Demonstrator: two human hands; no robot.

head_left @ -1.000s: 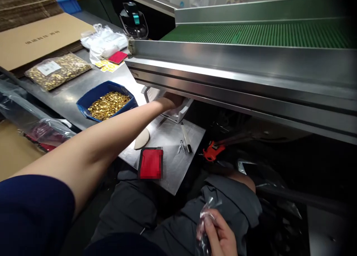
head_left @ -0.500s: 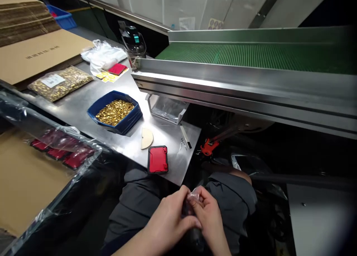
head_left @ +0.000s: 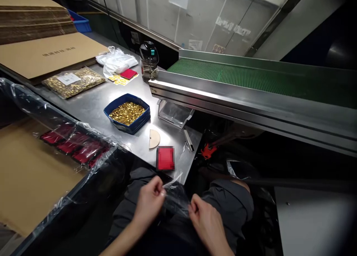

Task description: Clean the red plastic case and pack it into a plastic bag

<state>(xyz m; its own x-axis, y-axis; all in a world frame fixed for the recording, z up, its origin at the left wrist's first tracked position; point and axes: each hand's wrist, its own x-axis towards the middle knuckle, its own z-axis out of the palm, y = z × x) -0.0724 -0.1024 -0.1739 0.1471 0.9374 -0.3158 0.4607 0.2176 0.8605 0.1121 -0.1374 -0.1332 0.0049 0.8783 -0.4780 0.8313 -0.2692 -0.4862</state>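
Both hands work low over the lap, below the near edge of the steel counter. The left hand pinches one edge of a small clear plastic bag, its fingers closed on the film. The right hand grips the opposite edge, fingers likewise closed on the plastic. The bag is stretched between the two sets of fingers, held in the air above the dark trousers, touching nothing else that can be made out.

Just beyond the fingers, at the counter's near edge, lies a red case, blurred over. A little farther away from the fingers sits a pale half-round piece, and to the right of it a small metal tool. Past these stands a blue tray filled with small gold-coloured parts, with a clear plastic holder beside it under the conveyor's edge. The green conveyor belt runs far beyond the right-hand fingers. Far off to the left of the left-hand fingers, a carton lined with clear film holds red items, and a sealed bag of gold parts lies on the counter's far side.
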